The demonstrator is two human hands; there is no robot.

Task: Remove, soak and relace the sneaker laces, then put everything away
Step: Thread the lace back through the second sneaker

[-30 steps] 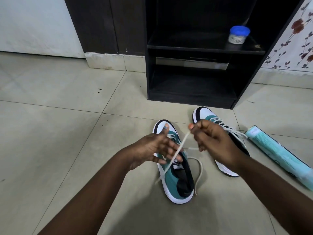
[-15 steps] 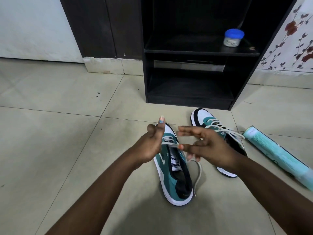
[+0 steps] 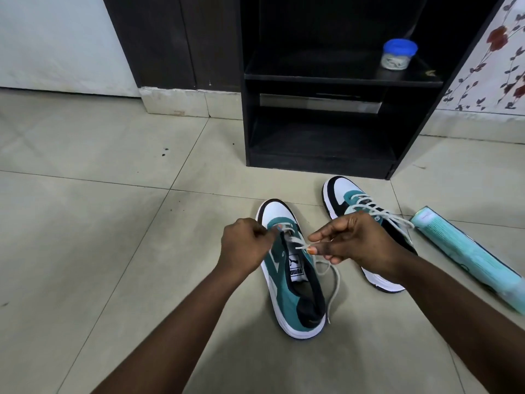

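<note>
Two sneakers are set on a pale tiled floor (image 3: 85,223) before a dark open shelf unit (image 3: 326,143), on which a blue-lidded jar (image 3: 397,55) is kept; a teal roll (image 3: 466,257) is laid at the right. Over the near sneaker (image 3: 295,297), the left hand (image 3: 244,245) is curled, its fingertips closed on the lace (image 3: 332,282) at the far eyelets. A lace end is pinched between thumb and finger of the right hand (image 3: 355,243), the other fingers being extended. The far sneaker (image 3: 341,194) is seen fully laced. Compared with a second ago, the lace is no longer stretched upward, and both hands are lowered closer to the shoe.
</note>
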